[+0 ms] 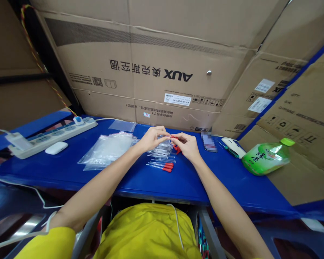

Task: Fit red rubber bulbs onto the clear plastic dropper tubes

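My left hand (154, 137) is closed in a pinch on a thin glass tube, mostly hidden by the fingers. My right hand (188, 144) pinches a red rubber bulb (174, 136) right beside it, and the fingertips of both hands nearly meet. Whether the tube sits inside the bulb I cannot tell. Beneath the hands lies a pile of glass tubes (161, 153). More red rubber bulbs (177, 149) lie partly hidden under my right hand. Several glass droppers (167, 167) with red bulbs rest together in front of the pile.
Transparent zip bags (108, 151) are stacked on the blue table (189, 183), left of the tubes. Farther left are a white earbud case (56, 147) and a power strip (56, 135). At the right lies a green drink bottle (267, 157). Cardboard (151, 50) walls the back.
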Motion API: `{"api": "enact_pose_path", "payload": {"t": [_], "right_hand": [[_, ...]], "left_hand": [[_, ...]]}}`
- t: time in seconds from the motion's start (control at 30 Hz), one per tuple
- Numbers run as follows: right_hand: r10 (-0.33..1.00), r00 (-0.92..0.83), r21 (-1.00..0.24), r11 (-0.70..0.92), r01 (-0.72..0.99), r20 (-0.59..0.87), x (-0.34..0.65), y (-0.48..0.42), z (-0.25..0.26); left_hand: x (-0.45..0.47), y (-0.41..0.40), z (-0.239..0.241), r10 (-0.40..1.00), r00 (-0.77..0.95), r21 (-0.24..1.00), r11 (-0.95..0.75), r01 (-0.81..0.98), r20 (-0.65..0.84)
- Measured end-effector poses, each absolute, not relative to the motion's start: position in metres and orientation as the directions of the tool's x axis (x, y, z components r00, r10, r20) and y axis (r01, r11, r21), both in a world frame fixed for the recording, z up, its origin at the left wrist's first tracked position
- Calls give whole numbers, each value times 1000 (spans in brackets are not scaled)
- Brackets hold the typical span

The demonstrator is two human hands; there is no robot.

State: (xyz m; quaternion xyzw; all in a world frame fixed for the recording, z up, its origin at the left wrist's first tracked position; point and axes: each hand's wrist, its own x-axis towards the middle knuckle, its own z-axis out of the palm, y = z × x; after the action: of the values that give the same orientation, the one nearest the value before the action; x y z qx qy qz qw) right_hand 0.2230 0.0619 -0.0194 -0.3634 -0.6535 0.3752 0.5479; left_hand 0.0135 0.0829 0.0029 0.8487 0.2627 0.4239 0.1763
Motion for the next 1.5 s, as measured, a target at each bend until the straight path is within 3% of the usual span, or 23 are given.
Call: {"api": "enact_pose_path", "payload": {"t": [0.2,0.37,0.63,1.07,1.5], "right_hand": [[865,-151,-853,499,151,479,228,63,-13],[894,-132,-892,442,97,429,230,64,-9],[911,-132,-915,401,55,391,230,66,-9],[912,-111,-918,396,-9,394,225,64,-13],[913,-120,-916,398,43,391,226,60,-6]], "left_hand": [[9,86,7,582,522,479,-812,334,623],[4,88,9,576,541,452,-817,358,613],[5,90,7,621,481,491,-784,380,618],[7,92,2,608,495,557,-786,268,621],[6,85,11,613,492,581,-778,239,619]]}}
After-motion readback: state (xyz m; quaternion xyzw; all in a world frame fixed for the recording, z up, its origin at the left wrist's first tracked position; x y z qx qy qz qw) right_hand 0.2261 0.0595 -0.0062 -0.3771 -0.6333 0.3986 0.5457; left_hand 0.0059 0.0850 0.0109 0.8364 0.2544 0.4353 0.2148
